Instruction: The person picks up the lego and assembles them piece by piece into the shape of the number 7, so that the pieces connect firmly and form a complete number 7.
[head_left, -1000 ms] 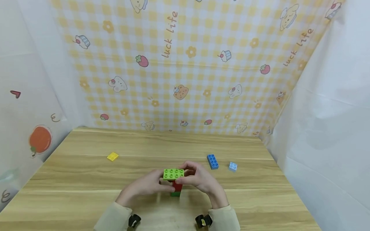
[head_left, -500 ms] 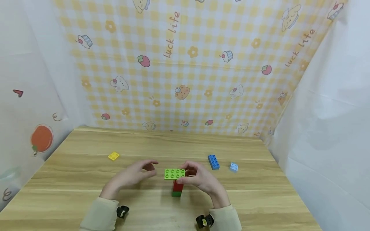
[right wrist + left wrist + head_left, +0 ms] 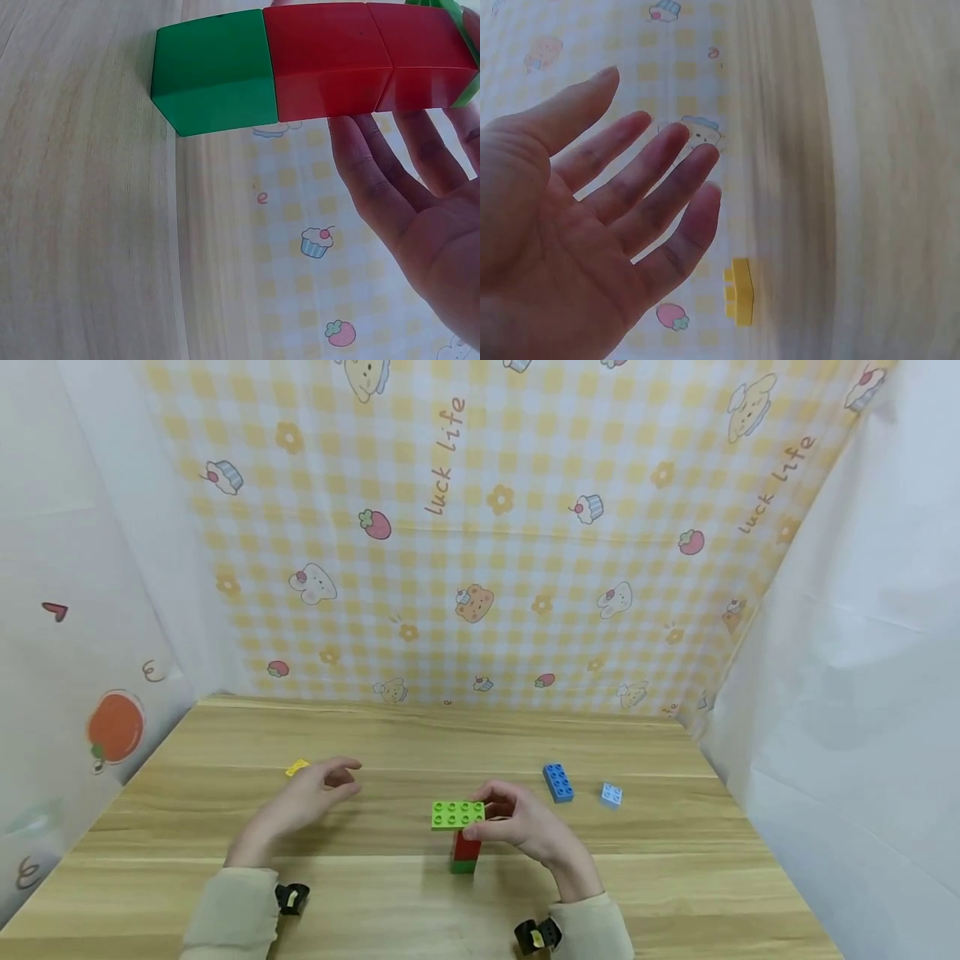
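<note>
A small tower of toy building bricks stands on the table in front of the person. Its base is a green brick (image 3: 214,75), with two red bricks (image 3: 326,60) above it and a lime-green plate (image 3: 456,815) across the top. The right hand (image 3: 521,827) holds the tower near its top, thumb in front and fingers behind. Off to the left, the left hand (image 3: 303,797) has its fingers spread and carries nothing; its bare palm shows in the left wrist view. A yellow studded plate (image 3: 739,292) lies just beyond this hand, which partly covers it in the head view.
A blue brick (image 3: 558,783) and a smaller light blue brick (image 3: 611,794) lie right of the tower, farther back on the wooden table (image 3: 420,739). A yellow checked cloth (image 3: 495,552) hangs behind the table, with white sheets at both sides.
The left hand has let go of the tower and moved left and away toward the yellow plate. The right hand keeps its hold on the tower.
</note>
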`<act>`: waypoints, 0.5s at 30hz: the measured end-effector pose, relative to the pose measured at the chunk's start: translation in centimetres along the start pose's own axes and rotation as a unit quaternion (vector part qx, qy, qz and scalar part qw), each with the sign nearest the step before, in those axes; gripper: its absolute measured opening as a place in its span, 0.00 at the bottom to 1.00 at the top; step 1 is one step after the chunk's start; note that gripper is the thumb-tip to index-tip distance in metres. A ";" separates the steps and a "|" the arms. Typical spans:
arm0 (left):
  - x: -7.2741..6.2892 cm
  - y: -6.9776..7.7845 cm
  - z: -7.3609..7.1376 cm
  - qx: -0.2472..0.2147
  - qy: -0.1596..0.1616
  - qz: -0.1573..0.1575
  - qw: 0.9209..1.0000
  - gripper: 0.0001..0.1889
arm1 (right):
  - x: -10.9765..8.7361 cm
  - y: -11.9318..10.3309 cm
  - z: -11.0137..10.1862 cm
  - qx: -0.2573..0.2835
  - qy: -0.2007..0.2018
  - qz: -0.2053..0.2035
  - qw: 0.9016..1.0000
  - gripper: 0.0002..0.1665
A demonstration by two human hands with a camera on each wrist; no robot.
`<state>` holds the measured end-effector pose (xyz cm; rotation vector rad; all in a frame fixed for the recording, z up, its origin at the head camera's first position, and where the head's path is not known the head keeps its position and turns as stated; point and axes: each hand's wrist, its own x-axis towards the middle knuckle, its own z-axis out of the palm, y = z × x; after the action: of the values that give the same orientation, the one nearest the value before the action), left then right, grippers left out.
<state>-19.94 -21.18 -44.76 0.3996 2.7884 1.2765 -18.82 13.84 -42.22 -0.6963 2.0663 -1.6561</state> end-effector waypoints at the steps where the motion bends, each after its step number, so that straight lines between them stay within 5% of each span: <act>1: -0.1 -0.2 -0.2 0.005 0.007 -0.006 1.000 0.22 | 0.0 0.0 0.0 0.001 0.000 0.001 1.000 0.16; 9: -1.0 -1.9 -2.4 0.063 0.069 -0.056 0.994 0.24 | -0.1 -0.3 0.3 0.005 0.004 0.014 1.000 0.17; 15: -1.0 -3.3 -3.3 0.114 0.084 -0.113 0.984 0.34 | 0.0 -0.2 0.1 0.006 0.006 0.018 1.000 0.17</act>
<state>-20.21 -25.93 -45.06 -0.0204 3.0226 0.9905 -18.70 13.74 -42.10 -0.6439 2.0643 -1.6551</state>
